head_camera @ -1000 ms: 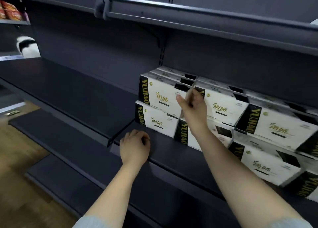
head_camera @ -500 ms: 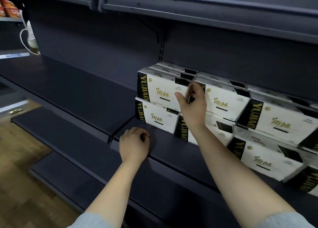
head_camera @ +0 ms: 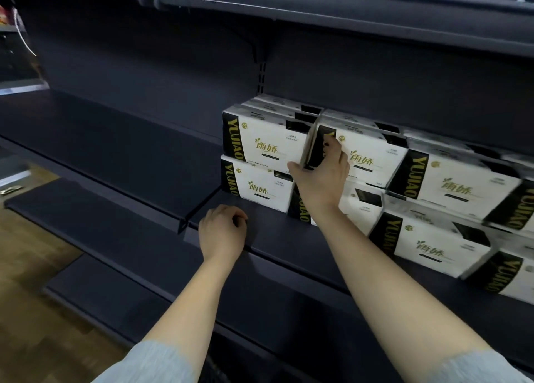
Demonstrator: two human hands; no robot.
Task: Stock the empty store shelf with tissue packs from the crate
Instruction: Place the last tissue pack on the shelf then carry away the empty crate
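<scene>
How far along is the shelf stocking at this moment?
Done: tissue packs stand two high along the shelf's right half. In hand: the right hand grips the left end of an upper pack; the left hand rests curled on the shelf edge. Left: the shelf's left half is bare. No crate is in view.

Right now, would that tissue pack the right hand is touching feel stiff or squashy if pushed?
Probably squashy: the tissue pack looks like glossy soft wrap with rounded edges. Likely light, since the right hand shifts it by fingertips. Its flat sides suggest it would slide, not roll.
</scene>
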